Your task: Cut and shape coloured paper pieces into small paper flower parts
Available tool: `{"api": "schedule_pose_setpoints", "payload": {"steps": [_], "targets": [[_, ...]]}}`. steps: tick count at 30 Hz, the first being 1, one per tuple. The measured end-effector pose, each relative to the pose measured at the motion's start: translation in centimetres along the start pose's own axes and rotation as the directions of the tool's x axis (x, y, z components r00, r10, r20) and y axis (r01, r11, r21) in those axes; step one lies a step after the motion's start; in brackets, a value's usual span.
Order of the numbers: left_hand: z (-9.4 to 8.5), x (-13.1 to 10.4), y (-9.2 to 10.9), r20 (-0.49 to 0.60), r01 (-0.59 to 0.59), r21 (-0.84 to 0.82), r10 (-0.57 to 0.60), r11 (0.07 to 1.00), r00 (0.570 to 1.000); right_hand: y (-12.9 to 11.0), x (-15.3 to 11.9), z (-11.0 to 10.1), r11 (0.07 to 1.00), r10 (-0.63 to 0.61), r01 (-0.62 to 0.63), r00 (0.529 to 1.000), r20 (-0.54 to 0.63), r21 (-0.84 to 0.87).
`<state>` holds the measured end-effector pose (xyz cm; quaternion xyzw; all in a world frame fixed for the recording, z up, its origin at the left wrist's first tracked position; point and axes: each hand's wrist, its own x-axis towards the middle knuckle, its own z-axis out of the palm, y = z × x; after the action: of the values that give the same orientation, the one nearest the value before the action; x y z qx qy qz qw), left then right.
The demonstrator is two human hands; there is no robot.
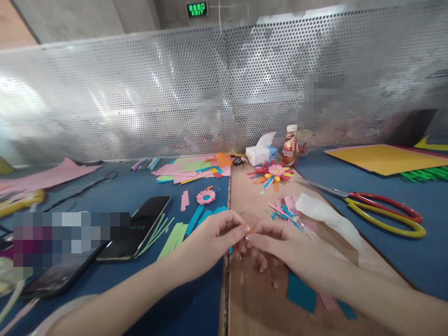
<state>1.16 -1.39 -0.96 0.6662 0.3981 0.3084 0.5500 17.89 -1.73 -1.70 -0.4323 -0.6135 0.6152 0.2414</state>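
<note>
While left hand (226,231) and right hand (280,238) meet, both pinch, apparently, one orange scrap (249,229); a pink ring (206,201) lies beyond.

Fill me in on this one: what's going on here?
A person is working over a craft-strewn table, the left hand and right hand meeting with a small orange piece pinched between their fingertips; its exact shape is too small to tell. A pink petalled ring lies on the blue surface beyond the left hand, and a multicoloured paper flower sits near the tissue pack. The scissors lie off to the right, untouched.
</note>
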Motion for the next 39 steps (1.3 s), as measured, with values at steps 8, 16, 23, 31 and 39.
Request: {"api": "schedule_pose_setpoints", "payload": {"steps": [8, 16, 23, 31, 39], "targets": [[0.03, -0.06, 0.01, 0.002, 0.009, -0.008, -0.009, 1.000, 1.000, -0.12, 0.09, 0.06, 0.999, 0.046, -0.046, 0.999, -0.006, 0.024], [0.02, 0.00, -0.14, -0.003, -0.007, -0.030, 0.007, 1.000, 1.000, -0.37, -0.11, 0.15, 0.996, 0.069, -0.068, 0.998, -0.004, 0.051], [-0.06, 0.05, -0.03, -0.007, 0.004, -0.030, -0.004, 1.000, 1.000, -0.59, -0.33, 0.25, 0.999, 0.036, -0.036, 0.999, 0.003, 0.030], [0.03, -0.05, 0.00, 0.005, 0.020, -0.043, -0.020, 0.999, 1.000, -0.59, -0.33, 0.08, 0.999, 0.044, -0.044, 0.999, -0.016, 0.007], [-0.01, 0.05, -0.05, 0.011, 0.021, -0.050, -0.020, 0.999, 1.000, -0.27, -0.04, 0.21, 0.994, 0.089, -0.087, 0.995, -0.034, 0.071]]}}
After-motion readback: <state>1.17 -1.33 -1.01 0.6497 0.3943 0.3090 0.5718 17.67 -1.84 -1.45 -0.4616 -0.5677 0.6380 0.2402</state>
